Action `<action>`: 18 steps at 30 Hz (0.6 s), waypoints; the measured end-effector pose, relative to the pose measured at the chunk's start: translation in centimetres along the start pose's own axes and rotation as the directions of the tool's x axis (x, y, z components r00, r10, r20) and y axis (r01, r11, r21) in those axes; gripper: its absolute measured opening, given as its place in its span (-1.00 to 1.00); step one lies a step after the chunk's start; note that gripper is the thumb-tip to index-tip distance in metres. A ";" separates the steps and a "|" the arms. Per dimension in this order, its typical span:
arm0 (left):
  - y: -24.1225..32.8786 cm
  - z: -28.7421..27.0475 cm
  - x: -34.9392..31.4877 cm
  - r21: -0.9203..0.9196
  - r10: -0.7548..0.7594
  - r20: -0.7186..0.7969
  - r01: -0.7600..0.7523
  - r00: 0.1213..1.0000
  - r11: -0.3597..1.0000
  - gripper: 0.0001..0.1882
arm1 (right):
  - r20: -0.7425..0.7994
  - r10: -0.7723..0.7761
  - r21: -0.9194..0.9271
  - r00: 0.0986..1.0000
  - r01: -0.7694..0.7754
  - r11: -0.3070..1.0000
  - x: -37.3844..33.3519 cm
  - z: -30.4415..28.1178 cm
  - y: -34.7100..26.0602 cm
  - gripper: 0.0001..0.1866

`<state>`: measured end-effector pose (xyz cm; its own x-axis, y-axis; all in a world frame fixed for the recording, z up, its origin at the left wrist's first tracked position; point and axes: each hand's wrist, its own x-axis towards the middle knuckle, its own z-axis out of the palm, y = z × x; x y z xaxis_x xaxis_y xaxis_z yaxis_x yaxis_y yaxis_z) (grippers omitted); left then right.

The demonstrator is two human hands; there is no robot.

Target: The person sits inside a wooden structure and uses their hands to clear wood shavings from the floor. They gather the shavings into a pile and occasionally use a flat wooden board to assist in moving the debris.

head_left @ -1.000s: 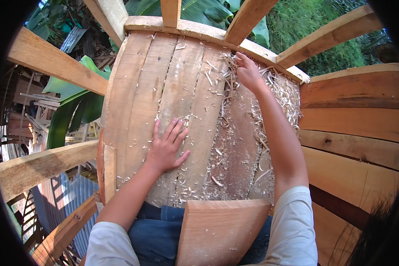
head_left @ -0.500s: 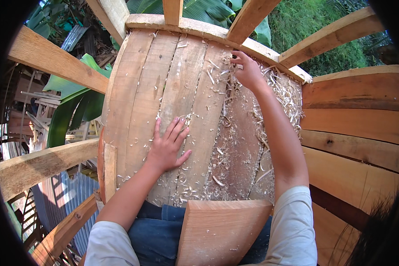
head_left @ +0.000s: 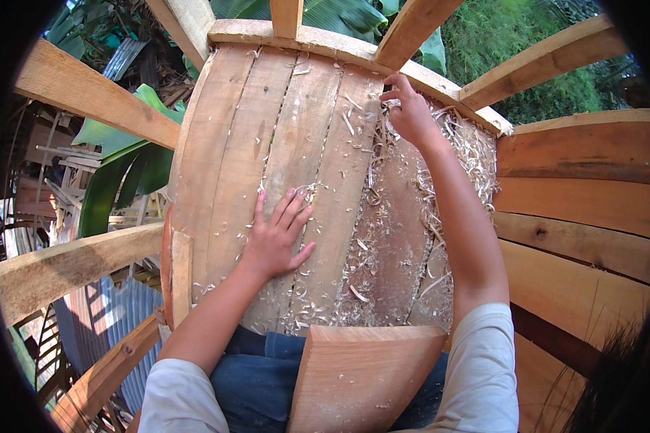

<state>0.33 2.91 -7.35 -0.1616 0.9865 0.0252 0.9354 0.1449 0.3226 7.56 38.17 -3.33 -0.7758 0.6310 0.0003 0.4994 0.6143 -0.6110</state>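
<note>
My left hand (head_left: 276, 234) lies flat on the pale wooden planks (head_left: 260, 130), its fingers spread and nothing in them. Farther off, my right hand (head_left: 413, 114) reaches to the far end of the planked floor, close to the raised edge beam (head_left: 325, 45). Its fingers are bent but apart, beside a small dark gap, and I see nothing held. Curled wood shavings (head_left: 469, 159) lie thickly to the right of that hand and wrist. More bits are scattered around my left fingertips. A loose, smooth board (head_left: 368, 375) leans across my lap, touched by neither hand.
Upright timber ribs (head_left: 97, 94) rise around the planked floor on the left and far sides. A plank wall (head_left: 578, 195) stands on the right. Beyond the ribs are big green leaves (head_left: 115, 155), stacked scrap wood and a corrugated sheet (head_left: 133, 317).
My right hand has shifted slightly, its fingers now nearer the edge beam and less over the shavings. My left hand keeps its place on the planks. The whole view has moved a little.
</note>
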 end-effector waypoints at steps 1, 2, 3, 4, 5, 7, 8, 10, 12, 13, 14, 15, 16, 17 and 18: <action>0.0 0.1 0.0 0.002 0.000 -0.003 0.000 1.000 1.000 -0.29 | -0.009 -0.033 -0.029 0.999 0.033 0.999 -0.1 0.1 0.2 -0.41; -0.1 0.1 0.0 0.005 0.000 -0.006 0.000 1.000 1.000 -0.29 | -0.017 -0.067 -0.059 0.998 0.065 0.996 -0.2 0.3 0.4 -0.42; 0.0 0.2 0.0 0.007 0.001 -0.009 0.000 1.000 1.000 -0.29 | -0.023 -0.100 -0.089 0.995 0.098 0.991 -0.2 0.4 0.6 -0.43; -0.1 0.1 0.0 0.008 0.003 -0.008 -0.003 1.000 1.000 -0.29 | -0.113 -0.011 -0.045 0.994 0.006 0.999 0.2 0.2 0.6 -0.45; 0.0 0.0 0.0 0.009 0.005 -0.008 -0.005 1.000 1.000 -0.29 | -0.101 0.057 -0.040 0.993 -0.061 0.997 0.4 -0.2 0.8 -0.46; 0.0 0.0 0.0 0.009 0.003 -0.004 -0.003 1.000 1.000 -0.30 | -0.076 0.193 -0.031 0.978 -0.196 0.980 0.5 -1.0 1.2 -0.48; 0.0 0.1 0.0 0.009 -0.002 -0.001 0.002 1.000 1.000 -0.30 | 0.014 0.207 -0.023 0.978 -0.207 0.978 0.3 -0.5 1.4 -0.48; 0.0 0.1 0.0 0.007 -0.006 0.005 0.006 1.000 1.000 -0.30 | 0.028 0.038 -0.067 0.999 -0.036 0.997 -0.6 -0.3 1.8 -0.47; 0.0 0.1 0.1 0.004 -0.004 0.010 0.004 1.000 1.000 -0.31 | -0.052 -0.107 -0.012 0.993 0.107 0.994 -0.9 -0.3 2.8 -0.44; 0.0 0.1 0.0 0.004 -0.007 0.008 0.007 1.000 1.000 -0.31 | -0.071 -0.047 0.023 0.996 0.048 0.999 -1.0 -0.3 2.7 -0.43; 0.0 0.0 0.0 0.003 -0.010 0.005 0.010 1.000 1.000 -0.31 | -0.087 0.015 0.058 0.996 -0.010 0.998 -1.0 -0.4 2.6 -0.42; 0.0 0.0 -0.1 0.003 -0.014 0.003 0.014 1.000 1.000 -0.32 | -0.101 0.077 0.094 0.992 -0.068 0.993 -1.0 -0.4 2.5 -0.40; 0.0 0.1 -0.1 0.001 -0.012 -0.003 0.012 1.000 1.000 -0.32 | 0.010 0.206 0.051 0.979 -0.206 0.977 -0.7 -0.6 2.3 -0.37; -0.1 0.1 -0.1 0.000 -0.012 -0.009 0.012 1.000 1.000 -0.32 | 0.014 0.198 0.071 0.980 -0.199 0.978 -0.6 -0.4 2.3 -0.38; -0.1 0.1 -0.2 -0.002 -0.011 -0.015 0.011 1.000 1.000 -0.32 | 0.018 0.190 0.091 0.982 -0.191 0.977 -0.5 0.0 2.2 -0.38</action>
<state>0.30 2.75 -7.49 -0.1767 0.9836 0.0358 0.9330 0.1558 0.3244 9.07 39.17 -4.62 -0.6738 0.7274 -0.1299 0.6011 0.4372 -0.6690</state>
